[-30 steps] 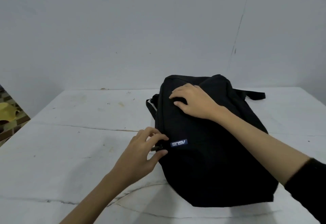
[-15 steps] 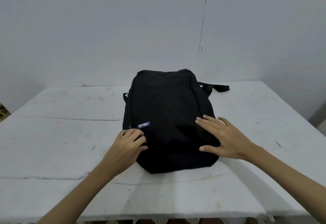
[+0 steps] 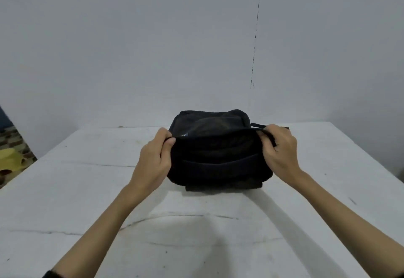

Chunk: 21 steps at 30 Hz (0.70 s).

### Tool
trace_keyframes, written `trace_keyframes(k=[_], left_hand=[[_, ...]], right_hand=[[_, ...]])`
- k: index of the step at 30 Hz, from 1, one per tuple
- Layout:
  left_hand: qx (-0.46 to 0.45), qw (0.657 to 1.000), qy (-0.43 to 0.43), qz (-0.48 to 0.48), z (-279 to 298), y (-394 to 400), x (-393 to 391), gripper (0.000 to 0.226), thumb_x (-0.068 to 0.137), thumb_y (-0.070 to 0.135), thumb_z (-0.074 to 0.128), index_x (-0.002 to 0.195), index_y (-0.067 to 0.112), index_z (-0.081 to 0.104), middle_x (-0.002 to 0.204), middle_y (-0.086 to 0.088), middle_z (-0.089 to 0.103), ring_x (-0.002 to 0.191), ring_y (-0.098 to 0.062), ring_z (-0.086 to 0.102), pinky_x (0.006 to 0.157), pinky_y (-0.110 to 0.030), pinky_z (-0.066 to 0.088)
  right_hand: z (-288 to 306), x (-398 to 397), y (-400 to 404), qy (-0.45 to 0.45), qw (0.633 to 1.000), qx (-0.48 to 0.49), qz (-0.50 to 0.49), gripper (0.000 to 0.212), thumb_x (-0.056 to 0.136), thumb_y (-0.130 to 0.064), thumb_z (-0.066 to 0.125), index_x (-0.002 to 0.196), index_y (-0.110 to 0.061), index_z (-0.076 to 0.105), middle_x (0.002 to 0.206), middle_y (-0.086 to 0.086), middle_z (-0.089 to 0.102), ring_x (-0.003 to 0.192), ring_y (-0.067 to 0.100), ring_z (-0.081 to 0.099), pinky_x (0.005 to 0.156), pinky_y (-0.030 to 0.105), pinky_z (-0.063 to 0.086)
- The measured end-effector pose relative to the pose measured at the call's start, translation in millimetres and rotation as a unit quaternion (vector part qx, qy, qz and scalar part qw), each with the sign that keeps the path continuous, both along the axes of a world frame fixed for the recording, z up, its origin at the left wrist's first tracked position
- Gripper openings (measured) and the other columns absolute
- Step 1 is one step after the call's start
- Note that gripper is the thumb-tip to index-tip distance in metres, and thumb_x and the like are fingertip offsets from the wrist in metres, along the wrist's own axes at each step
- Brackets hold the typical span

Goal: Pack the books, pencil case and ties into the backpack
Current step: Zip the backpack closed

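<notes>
Left fingers [image 3: 168,141] curled tight, pinching the left end of the backpack's [image 3: 218,168] top flap edge; right fingers [image 3: 265,137] curled the same way on the right end, with what looks like a strap caught under them. Left hand [image 3: 153,161] and right hand [image 3: 281,153] sit on opposite sides of the mouth, pulling the edge taut between them. Backpack lies on the white worktop [image 3: 196,234], centre, towards the far edge, opening facing the camera; a glossy patch shows behind the raised flap, can't tell what it is. Books, pencil case, ties: none visible on the worktop, and the interior is too dark to say whether they're inside. Judgement: step in hand is spreading or checking the main compartment, either before loading or ahead of zipping. To do it well: keep both pinches on the fabric edge, not the strap, so the pull goes into the mouth. Pull apart and slightly up, evenly, so the opening stays square and the bag doesn't slide on the worktop. If loading next, free one hand and hold the mouth with the other. If closing, line the two edges up flat first so the zip doesn't snag lining. Zip pull not discernible here.
</notes>
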<state>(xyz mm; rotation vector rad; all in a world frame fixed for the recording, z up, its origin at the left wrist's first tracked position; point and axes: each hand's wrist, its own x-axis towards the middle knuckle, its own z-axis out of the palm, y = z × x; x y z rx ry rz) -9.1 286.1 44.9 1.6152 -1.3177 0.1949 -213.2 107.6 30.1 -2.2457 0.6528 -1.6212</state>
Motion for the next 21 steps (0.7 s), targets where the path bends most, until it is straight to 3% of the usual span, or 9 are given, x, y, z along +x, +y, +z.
trace_keyframes(k=[4, 8, 14, 16, 19, 21], left_hand=[[-0.072, 0.997, 0.010, 0.012, 64, -30, 24, 0.023, 0.097, 0.004, 0.042, 0.075, 0.008, 0.040, 0.056, -0.004, 0.036, 0.051, -0.009, 0.033, 0.048, -0.016, 0.028], [-0.125, 0.992, 0.006, 0.006, 136, -67, 61, 0.027, 0.097, 0.011, 0.045, 0.071, 0.015, 0.040, 0.056, 0.001, 0.037, 0.046, -0.006, 0.031, 0.047, -0.014, 0.027], [-0.126, 0.991, 0.029, 0.038, 205, -164, 131, 0.020, 0.098, 0.021, 0.044, 0.081, 0.009, 0.044, 0.060, 0.001, 0.043, 0.050, -0.011, 0.034, 0.043, -0.013, 0.028], [-0.094, 0.994, 0.019, 0.059, 212, -199, 154, 0.020, 0.098, 0.021, 0.043, 0.085, 0.007, 0.045, 0.067, 0.000, 0.047, 0.057, -0.012, 0.040, 0.048, -0.012, 0.033], [0.053, 0.986, -0.100, 0.119, 203, -248, 192, 0.022, 0.100, 0.027, 0.037, 0.091, 0.009, 0.044, 0.077, -0.006, 0.053, 0.070, -0.023, 0.049, 0.061, -0.031, 0.037], [0.113, 0.982, -0.112, 0.098, 195, -272, 211, 0.022, 0.100, 0.033, 0.038, 0.095, 0.013, 0.046, 0.080, -0.007, 0.057, 0.077, -0.026, 0.055, 0.066, -0.033, 0.039]], right_hand=[[62, 34, -17, -0.080, 0.996, 0.027, 0.021, 0.032, 0.089, -0.009, 0.051, 0.061, -0.013, 0.037, 0.051, -0.009, 0.031, 0.050, 0.002, 0.036, 0.051, 0.011, 0.027], [137, 76, -46, -0.137, 0.989, 0.033, 0.035, 0.044, 0.094, -0.010, 0.053, 0.056, -0.016, 0.030, 0.051, -0.005, 0.027, 0.047, 0.003, 0.031, 0.048, 0.015, 0.025], [209, 139, -129, -0.096, 0.994, 0.041, -0.038, 0.049, 0.094, -0.021, 0.054, 0.054, -0.015, 0.026, 0.050, 0.000, 0.025, 0.048, 0.010, 0.022, 0.045, 0.021, 0.024], [218, 163, -159, -0.059, 0.994, 0.069, -0.058, 0.051, 0.095, -0.024, 0.053, 0.052, -0.014, 0.028, 0.049, 0.002, 0.029, 0.047, 0.014, 0.026, 0.043, 0.021, 0.025], [208, 193, -207, 0.030, 0.986, 0.118, -0.111, 0.050, 0.097, -0.032, 0.047, 0.053, -0.011, 0.033, 0.052, 0.003, 0.040, 0.051, 0.018, 0.039, 0.046, 0.024, 0.025], [198, 203, -237, 0.053, 0.979, 0.143, -0.138, 0.051, 0.098, -0.035, 0.042, 0.054, -0.011, 0.034, 0.054, 0.003, 0.043, 0.056, 0.022, 0.044, 0.048, 0.029, 0.027]])
